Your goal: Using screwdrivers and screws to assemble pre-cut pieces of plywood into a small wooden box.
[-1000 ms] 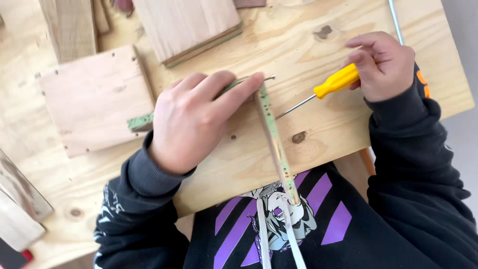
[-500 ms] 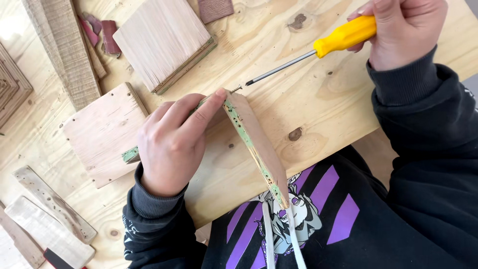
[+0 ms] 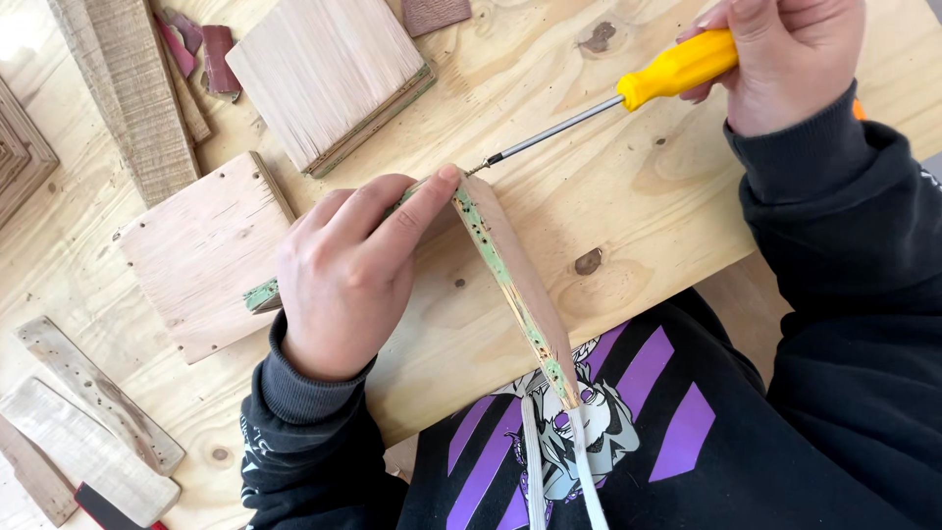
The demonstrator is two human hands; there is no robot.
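In the head view, the person's left hand [image 3: 343, 275] lies palm down on a thin wooden board [image 3: 515, 280] that stands on edge on the plywood table [image 3: 628, 196]. The fingers are closed over its far end, and the index fingertip reaches the top corner. The board's upturned edge is green-painted and pitted with small holes, and it runs from that corner toward the person's chest. The right hand [image 3: 785, 59], far right, is wrapped in a fist around the yellow handle of a screwdriver [image 3: 608, 108]. Its metal shaft slants down to the left, and the tip sits just beside the board's top corner. A square wood panel [image 3: 201, 255] lies flat left of the left hand. Another wood block [image 3: 329, 79] lies farther off. 2 pale strips [image 3: 88, 422] rest at the near left.
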